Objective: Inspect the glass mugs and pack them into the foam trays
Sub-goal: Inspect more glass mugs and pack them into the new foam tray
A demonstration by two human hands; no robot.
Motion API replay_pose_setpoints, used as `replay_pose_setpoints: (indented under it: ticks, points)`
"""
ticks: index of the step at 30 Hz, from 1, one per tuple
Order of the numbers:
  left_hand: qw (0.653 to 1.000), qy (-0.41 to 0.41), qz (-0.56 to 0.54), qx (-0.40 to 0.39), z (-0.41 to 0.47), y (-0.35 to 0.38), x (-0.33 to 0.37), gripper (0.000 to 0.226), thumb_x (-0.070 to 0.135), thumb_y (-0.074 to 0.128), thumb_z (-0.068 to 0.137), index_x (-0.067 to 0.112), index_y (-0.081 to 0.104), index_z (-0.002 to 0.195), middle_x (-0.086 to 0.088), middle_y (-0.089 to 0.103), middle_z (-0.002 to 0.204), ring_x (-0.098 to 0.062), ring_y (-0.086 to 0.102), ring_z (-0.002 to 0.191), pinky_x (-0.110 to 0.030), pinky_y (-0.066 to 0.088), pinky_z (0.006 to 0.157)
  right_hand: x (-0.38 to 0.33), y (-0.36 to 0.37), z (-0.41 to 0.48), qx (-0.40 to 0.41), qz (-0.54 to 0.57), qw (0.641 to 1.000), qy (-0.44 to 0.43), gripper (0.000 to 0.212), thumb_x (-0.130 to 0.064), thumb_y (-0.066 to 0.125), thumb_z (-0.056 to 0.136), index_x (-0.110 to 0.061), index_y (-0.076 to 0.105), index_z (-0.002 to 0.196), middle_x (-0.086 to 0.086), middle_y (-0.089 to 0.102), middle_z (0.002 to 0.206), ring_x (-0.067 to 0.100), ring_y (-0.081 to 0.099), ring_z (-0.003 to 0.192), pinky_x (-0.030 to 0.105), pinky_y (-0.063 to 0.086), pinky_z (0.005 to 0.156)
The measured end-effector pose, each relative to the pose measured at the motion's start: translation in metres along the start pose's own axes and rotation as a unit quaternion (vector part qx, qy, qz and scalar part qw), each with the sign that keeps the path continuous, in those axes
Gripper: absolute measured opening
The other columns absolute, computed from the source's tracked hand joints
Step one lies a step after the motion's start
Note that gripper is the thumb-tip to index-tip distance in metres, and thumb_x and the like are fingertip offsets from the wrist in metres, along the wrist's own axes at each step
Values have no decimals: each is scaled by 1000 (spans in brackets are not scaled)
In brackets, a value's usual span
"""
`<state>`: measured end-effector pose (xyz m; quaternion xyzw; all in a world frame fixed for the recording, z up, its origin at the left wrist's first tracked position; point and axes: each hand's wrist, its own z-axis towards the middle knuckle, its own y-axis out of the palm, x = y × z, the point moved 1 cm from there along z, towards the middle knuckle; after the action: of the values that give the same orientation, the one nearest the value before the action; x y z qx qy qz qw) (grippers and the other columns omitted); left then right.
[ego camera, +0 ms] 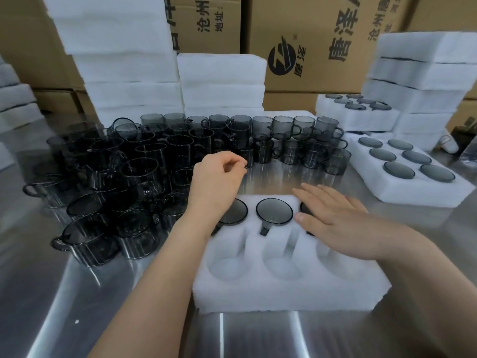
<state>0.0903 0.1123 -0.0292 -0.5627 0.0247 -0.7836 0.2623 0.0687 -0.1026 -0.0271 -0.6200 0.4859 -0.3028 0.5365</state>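
While working at steel table [258, 337], holds left hand [219, 177] out at front edge of loose glass mugs [144, 161]. Fingers curled, tips right at small mug [247, 153]; touching or gripping, can't tell. Lays right hand [335, 220] flat on far-right part of near foam tray [284, 293], palm down, fingers straight & close together, covering most of right-pocket mug [304, 208].

Same tray, far row: middle mug [274, 211] seated in pocket, handle in slot toward cam; left mug [238, 210] seated too, partly behind left wrist. Near row: 3 pockets, white foam only.

Loose mugs crowded upright on table, left & back of tray, several rows deep.

At right, well apart from both hands: filled tray [418, 192] w/ 6 mugs, 2 rows of 3. Behind that, another tray [358, 120] w/ mugs in pockets, sitting on more foam.

Further back: tall stacks of foam blocks [124, 52], then cardboard boxes [315, 47] w/ printed characters & round logo.
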Motion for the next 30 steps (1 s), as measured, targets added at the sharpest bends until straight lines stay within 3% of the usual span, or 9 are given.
replay_pose_setpoints:
  ticks: [7, 9, 11, 14, 17, 20, 25, 28, 30]
  points:
    - [1000, -14, 24, 9, 1, 1, -2, 24, 20, 59, 92, 36, 68, 76, 9, 72, 82, -16, 68, 84, -39, 57, 83, 0, -2, 2, -14, -11, 1000, -2, 77, -71, 4, 84, -39, -10, 153, -21, -15, 160, 5, -15, 147, 39, -4, 118]
    - [998, -18, 49, 46, 2, -2, -3, 20, 21, 58, 92, 33, 71, 82, 11, 71, 84, -13, 67, 86, -33, 55, 82, 2, -10, 8, 3, 35, 999, -4, 72, -68, 13, 89, -38, 10, 154, -18, 6, 161, 8, 0, 149, 38, 3, 117]
    - [992, -17, 85, 97, 3, -7, -3, 19, 20, 57, 91, 29, 72, 92, 13, 68, 83, -14, 65, 87, -29, 51, 76, 7, -20, 16, 72, 127, 989, -8, 67, -66, 22, 89, -34, 45, 143, -13, 42, 150, 14, 33, 142, 36, 21, 114]
    - [973, -6, 186, 134, 5, -16, -7, 25, 14, 55, 90, 22, 71, 107, 4, 69, 97, -23, 62, 98, -29, 42, 75, 9, -30, 33, 179, 244, 953, -10, 42, -56, 36, 95, -33, 70, 106, -5, 72, 111, 13, 65, 103, 34, 46, 100]
    - [949, -6, 301, 90, 8, -22, -16, 31, 6, 54, 89, 12, 68, 116, -10, 67, 113, -32, 57, 108, -38, 47, 82, 3, -27, 49, 225, 307, 925, -15, 24, -37, 50, 97, -34, 71, 85, -13, 73, 86, 10, 69, 81, 35, 54, 89]
    - [930, -37, 365, 26, 10, -23, -23, 27, 7, 56, 89, 11, 66, 113, -11, 68, 109, -33, 58, 104, -37, 43, 83, -2, -19, 58, 236, 327, 915, -25, 21, -28, 56, 95, -30, 73, 82, -15, 73, 80, 11, 69, 81, 39, 53, 91]
    - [927, -60, 370, 23, 12, -23, -25, 33, 2, 53, 88, 20, 63, 113, -5, 68, 104, -31, 58, 105, -37, 31, 89, 1, -15, 55, 264, 363, 892, -44, 26, -22, 56, 94, -35, 71, 77, -15, 73, 75, 22, 69, 80, 48, 55, 89]
    - [940, -58, 337, 25, 12, -24, -25, 39, -5, 49, 85, 17, 64, 114, -9, 67, 105, -33, 58, 103, -40, 42, 92, 1, -14, 54, 266, 353, 896, -54, 27, -22, 56, 94, -37, 70, 76, -17, 73, 74, 27, 69, 84, 48, 54, 89]
    - [947, -58, 313, 30, 12, -25, -23, 40, -6, 49, 85, 16, 65, 114, -12, 66, 106, -34, 60, 99, -43, 51, 85, 0, -14, 54, 263, 345, 899, -54, 28, -22, 56, 94, -38, 69, 76, -19, 72, 73, 21, 69, 85, 45, 54, 89]
